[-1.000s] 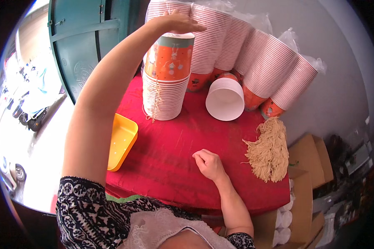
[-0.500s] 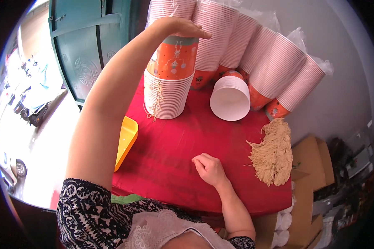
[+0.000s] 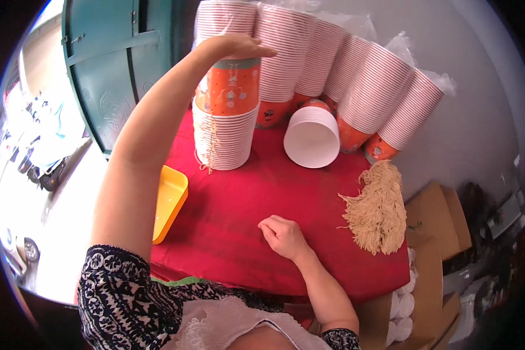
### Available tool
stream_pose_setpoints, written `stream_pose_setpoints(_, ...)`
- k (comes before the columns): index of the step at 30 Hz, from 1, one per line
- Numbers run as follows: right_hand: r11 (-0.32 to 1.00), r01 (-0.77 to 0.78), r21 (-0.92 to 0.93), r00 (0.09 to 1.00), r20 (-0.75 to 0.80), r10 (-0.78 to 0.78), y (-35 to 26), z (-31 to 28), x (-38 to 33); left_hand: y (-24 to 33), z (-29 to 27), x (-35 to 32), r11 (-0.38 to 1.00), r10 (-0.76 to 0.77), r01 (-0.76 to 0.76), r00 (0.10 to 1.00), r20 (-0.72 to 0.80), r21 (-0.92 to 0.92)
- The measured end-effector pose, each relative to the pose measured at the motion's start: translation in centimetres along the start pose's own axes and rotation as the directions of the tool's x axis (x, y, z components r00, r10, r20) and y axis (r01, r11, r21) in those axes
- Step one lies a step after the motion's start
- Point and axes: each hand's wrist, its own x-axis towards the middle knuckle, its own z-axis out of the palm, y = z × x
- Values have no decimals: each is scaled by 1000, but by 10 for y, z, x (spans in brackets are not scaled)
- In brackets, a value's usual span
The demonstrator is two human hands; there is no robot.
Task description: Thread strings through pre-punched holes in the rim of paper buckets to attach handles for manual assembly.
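Cup stack (image 3: 223, 140): upright, on the left half of the table toward the back. Nested pale rims below, top cup orange with a teal band and small printed figures.
Strands (image 3: 212, 146): thin, tan, hanging down the stack's near side to its foot.
Table (image 3: 233, 204): red cloth, lightly creased, front edge close to the person's body.
Tray (image 3: 172, 201): yellow, shallow, at the table's left edge, partly hidden behind the left forearm.
Tipped cups (image 3: 312, 140): nested, lying on their side right of the stack, white mouth facing the person.
Fibre bundle (image 3: 379, 213): tan, loose, at the right edge.
Back row (image 3: 373, 93): tall stacks in clear plastic, several leaning.
Room: grey wall (image 3: 487, 111) behind and right; green metal door (image 3: 102, 76) left, bright outdoors past it with parked vehicles. Cardboard box (image 3: 429, 274) below the right edge, white round items (image 3: 403, 312) inside.
Left arm: raised, reaching forward from a black-and-white sleeve (image 3: 111, 280), elbow slightly bent.
Left hand (image 3: 239, 45): flat, palm down over the stack's top, fingers extended rightward, gripping nothing. Pressing or just above: can't tell.
Right hand (image 3: 282, 236): loose fist on the cloth, fingers curled in; inside hidden.
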Motion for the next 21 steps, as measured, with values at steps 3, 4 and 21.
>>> stream_pose_setpoints(3, 1000, -3, -6, 1000, -15, 3, 6, -5, -3, 34, -3, -23, 859, 328, -38, 807, -491, 511)
stream_pose_setpoints(4, 1000, -9, -12, 1000, -29, 8, 8, -3, -4, 42, -4, -32, 821, 494, -129, 648, -580, 556)
stream_pose_setpoints(21, 920, -391, -13, 821, -457, 342, 95, -59, 34, 92, 282, -72, 779, -472, 205, 813, -340, -593)
